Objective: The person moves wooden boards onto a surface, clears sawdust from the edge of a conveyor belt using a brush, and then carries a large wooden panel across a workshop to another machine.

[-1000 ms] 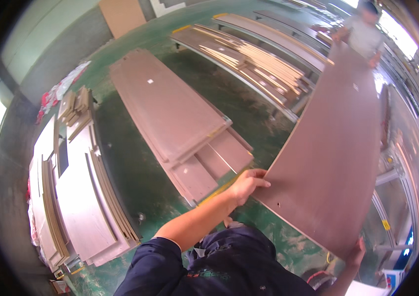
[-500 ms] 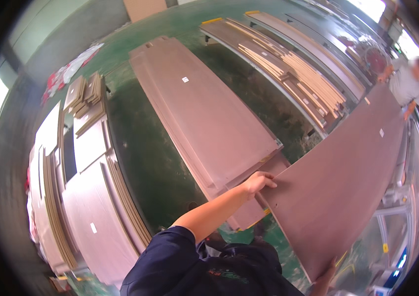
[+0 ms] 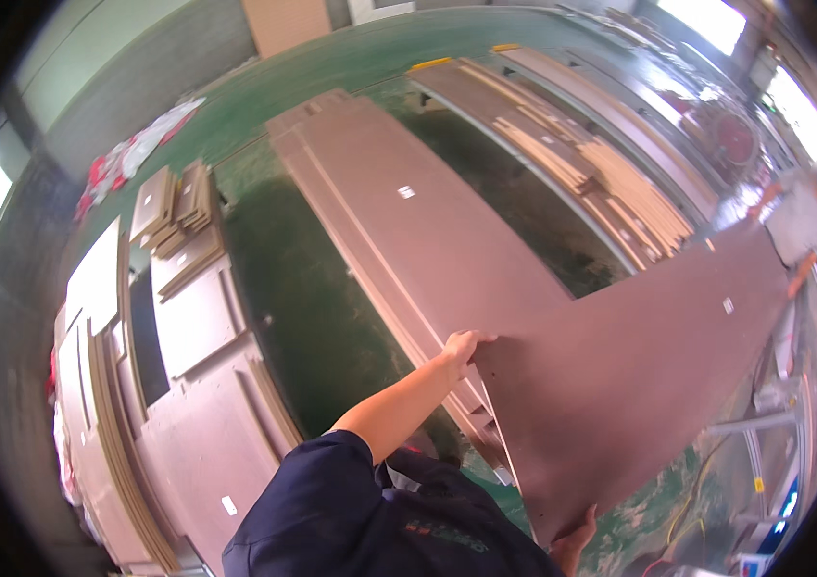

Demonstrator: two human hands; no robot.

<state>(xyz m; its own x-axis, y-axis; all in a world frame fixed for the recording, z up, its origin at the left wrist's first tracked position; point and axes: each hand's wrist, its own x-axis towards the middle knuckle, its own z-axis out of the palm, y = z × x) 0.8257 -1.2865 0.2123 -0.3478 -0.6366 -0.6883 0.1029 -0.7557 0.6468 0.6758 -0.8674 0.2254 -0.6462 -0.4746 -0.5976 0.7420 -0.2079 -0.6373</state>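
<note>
A large brownish-pink flat panel is held up at a tilt between me and a co-worker. My left hand is closed around the panel's upper left corner, thumb side on top. Low down, my right hand grips the panel's near edge, its fingers partly hidden by the board. The co-worker has hold of the far right end with both hands. Just left of the panel lies a long stack of similar boards, whose near right part is covered from view by the held panel.
Several stacked boards lie along the left. Toward the far right, benches bear a pile of narrow wooden strips. A metal frame stands at the right, and a cable runs over the green floor beside it.
The held panel has moved left, now overlapping the near part of the long stack in view. Both my hands have shifted left with it, still gripping. The co-worker keeps hold of the far end.
</note>
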